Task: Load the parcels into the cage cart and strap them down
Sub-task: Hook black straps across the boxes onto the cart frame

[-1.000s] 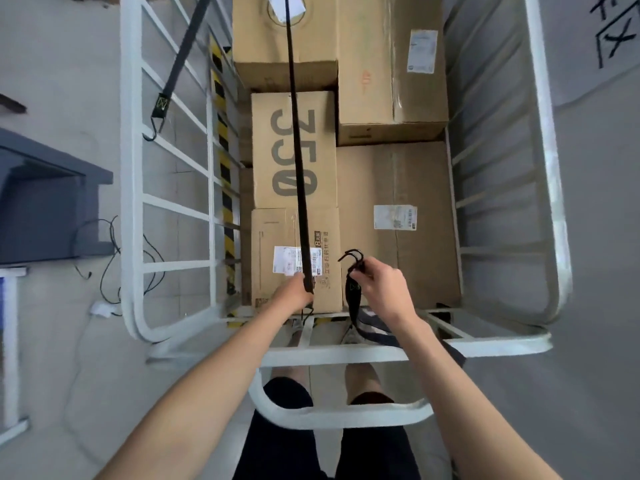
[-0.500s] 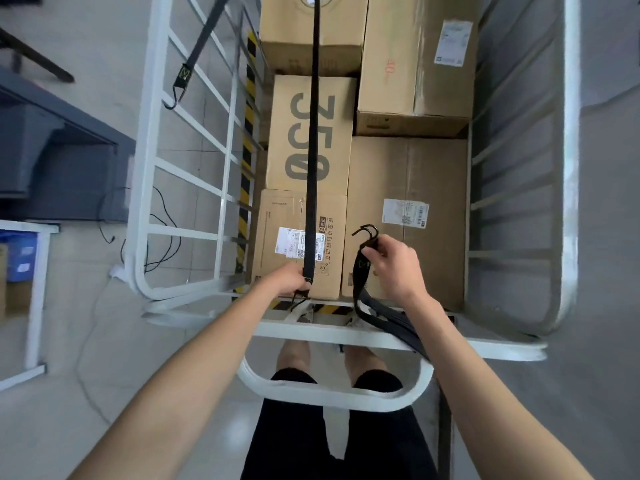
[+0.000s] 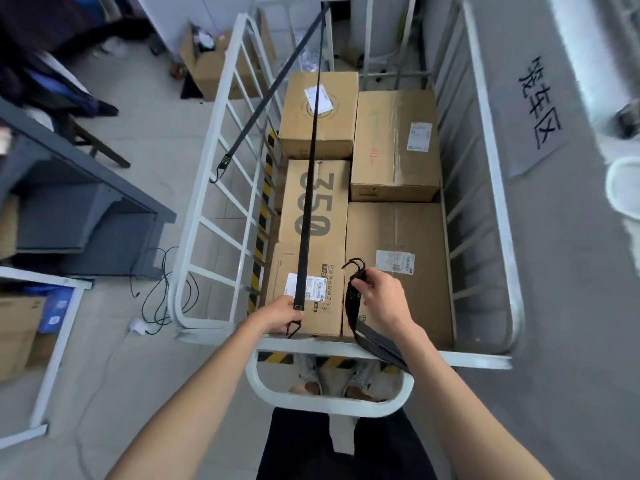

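Spanning strap (image 3: 308, 202): ran taut lengthwise over parcels (image 3: 398, 271), hook nearest the person.
Left hand (image 3: 281, 312): gripped its near end.
Right hand (image 3: 380, 296): grasped second strap (image 3: 350, 308), hook pointing away.

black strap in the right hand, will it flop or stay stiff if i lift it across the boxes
Probably floppy: the loose strap bends below the right hand and drapes over the cart rail. Its metal hook may swing. It likely goes straight only under tension, like the taut strap in the left hand.
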A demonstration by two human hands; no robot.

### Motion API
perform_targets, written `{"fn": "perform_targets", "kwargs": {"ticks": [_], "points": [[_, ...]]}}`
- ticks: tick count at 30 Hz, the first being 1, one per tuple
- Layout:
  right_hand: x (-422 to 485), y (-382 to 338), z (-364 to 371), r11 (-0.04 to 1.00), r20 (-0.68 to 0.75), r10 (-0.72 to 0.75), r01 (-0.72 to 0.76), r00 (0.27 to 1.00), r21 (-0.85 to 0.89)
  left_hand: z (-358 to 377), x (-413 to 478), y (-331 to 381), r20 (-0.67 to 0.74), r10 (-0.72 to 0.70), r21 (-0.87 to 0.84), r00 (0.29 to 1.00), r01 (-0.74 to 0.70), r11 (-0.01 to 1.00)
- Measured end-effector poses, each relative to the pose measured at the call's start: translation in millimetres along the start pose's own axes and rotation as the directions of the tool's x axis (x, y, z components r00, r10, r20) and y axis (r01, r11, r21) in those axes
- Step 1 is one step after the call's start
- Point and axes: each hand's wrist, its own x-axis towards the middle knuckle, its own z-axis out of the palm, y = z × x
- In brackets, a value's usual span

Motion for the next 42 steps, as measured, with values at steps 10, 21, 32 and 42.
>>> {"fn": "perform_targets", "kwargs": {"ticks": [10, 21, 32, 42], "points": [[-35.9, -30.7, -16.1, 0.998, -0.047, -0.067, 0.067, 0.997, -0.009, 24.5, -65.5, 63.8, -0.232, 0.302, -0.114, 0.925, -0.334, 0.935], [-103.1, -87.9, -39.7, 0.976, -0.201, -0.197, 0.211, 0.960, 0.053, 52.7, -148.0, 80.9, -0.394, 0.515, -0.090, 0.761, -0.589, 0.803], [-127.9, -177.8, -85.0, 0.865, -0.266, -0.421, 0.473, 0.867, 0.171, -37.9, -244.6, 106.2, -0.369, 0.756, 0.055, 0.540, -0.799, 0.598], [-123.1, -242.0, -168.9, 0.741, -0.440, -0.495, 0.628, 0.749, 0.236, -125.7, -324.9, 178.0, -0.385, 0.841, -0.053, 0.380, -0.919, 0.391]]}}
